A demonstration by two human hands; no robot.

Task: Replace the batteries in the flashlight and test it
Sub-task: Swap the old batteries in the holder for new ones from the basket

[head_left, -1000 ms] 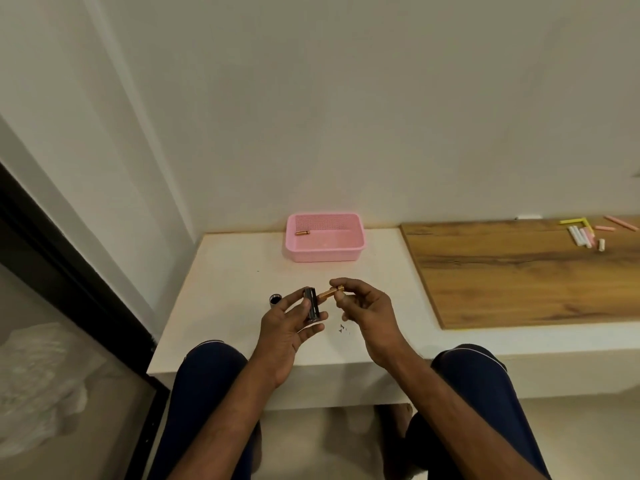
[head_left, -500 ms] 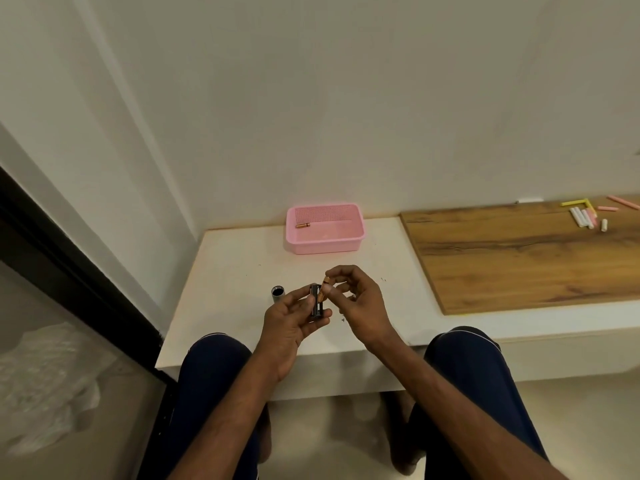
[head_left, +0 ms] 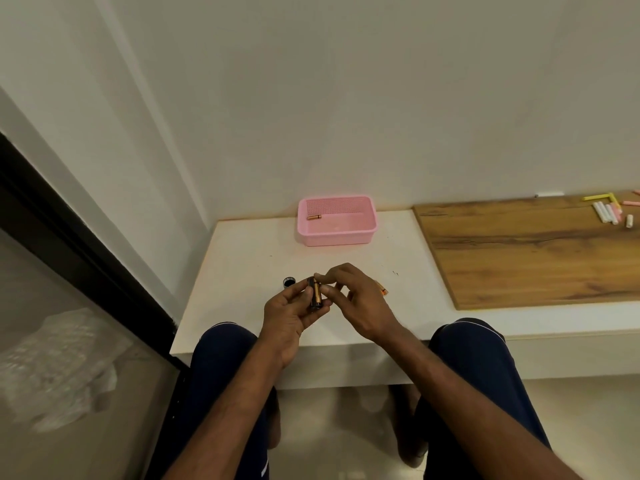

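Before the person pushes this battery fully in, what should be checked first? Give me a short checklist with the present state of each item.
1. Left hand grips the battery holder firmly: ok.
2. Battery lies lengthwise along the holder: ok.
3. Right hand fingers are on the battery's top end: ok.
4. Polarity matches the holder's marks: cannot tell, too small.
5. Black cap stays within reach on the white counter: ok.
6. Spare battery lies in the pink basket: ok.
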